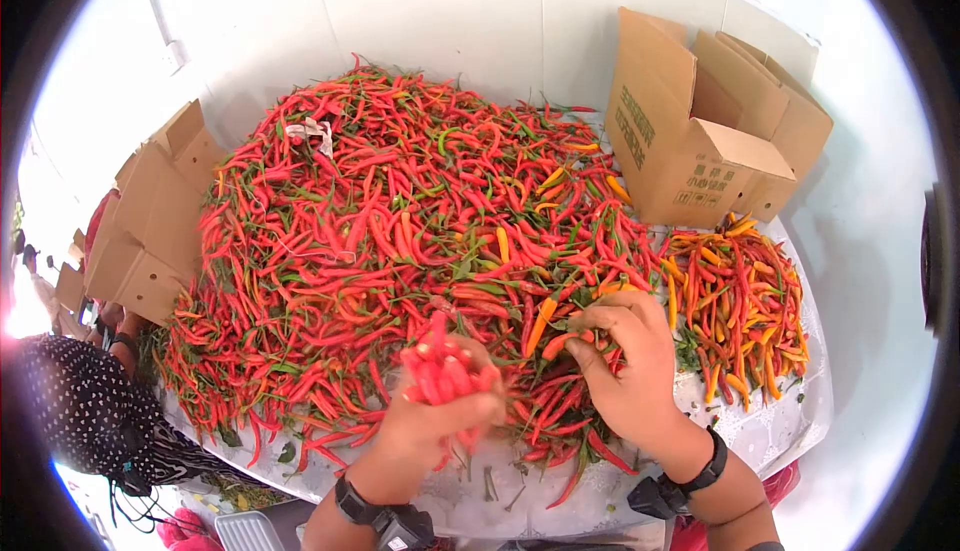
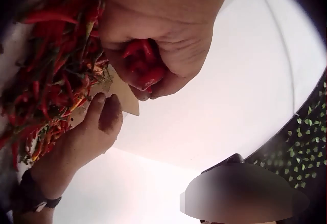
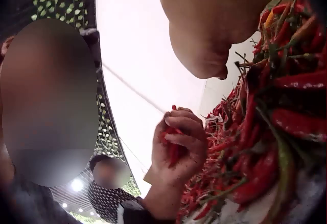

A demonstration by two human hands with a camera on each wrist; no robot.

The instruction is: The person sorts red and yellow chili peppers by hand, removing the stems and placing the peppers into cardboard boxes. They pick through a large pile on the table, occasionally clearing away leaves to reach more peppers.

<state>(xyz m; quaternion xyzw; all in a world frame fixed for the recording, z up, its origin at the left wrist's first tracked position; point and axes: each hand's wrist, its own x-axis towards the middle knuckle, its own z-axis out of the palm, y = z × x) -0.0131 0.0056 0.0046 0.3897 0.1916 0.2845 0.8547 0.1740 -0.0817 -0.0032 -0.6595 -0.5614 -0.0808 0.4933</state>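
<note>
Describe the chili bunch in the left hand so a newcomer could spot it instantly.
Start at the big heap of red chilies covering the white table. At its near edge the left hand grips a tight bunch of red chilies. Unlike the loose ones lying around, these stand bundled together, lifted above the heap.

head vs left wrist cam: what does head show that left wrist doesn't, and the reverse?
Only head: the whole open box, the small orange-red pile below it, and the right hand pinching a chili. Only left wrist: the left hand from below, fingers curled round the bunch. Both: the left hand gripping red chilies, the right hand, the big pile.
</note>
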